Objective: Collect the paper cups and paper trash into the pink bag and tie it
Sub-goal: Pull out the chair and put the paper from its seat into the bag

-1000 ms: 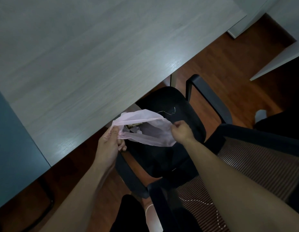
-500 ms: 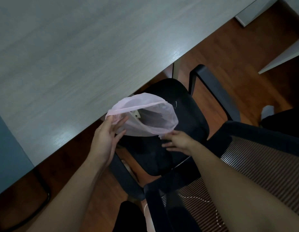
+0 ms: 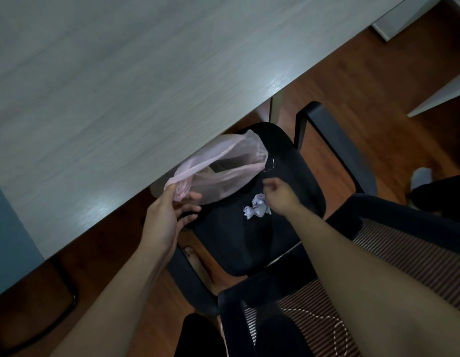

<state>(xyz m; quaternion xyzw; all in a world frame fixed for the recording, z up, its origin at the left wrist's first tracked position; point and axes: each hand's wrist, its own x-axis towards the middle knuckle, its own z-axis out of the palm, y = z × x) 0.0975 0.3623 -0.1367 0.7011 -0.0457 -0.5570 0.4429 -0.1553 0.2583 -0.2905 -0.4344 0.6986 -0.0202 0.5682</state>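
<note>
My left hand pinches the pink bag by its rim, mouth open over the chair seat's far-left edge, while my right hand, loosely curled and empty, hovers just above crumpled paper lying on that seat, so collecting and tying both remain.

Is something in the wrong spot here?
Yes. A crumpled paper lies on the black chair seat beside the right hand, outside the pink bag that the left hand holds open. Trash belongs in the bag.
</note>
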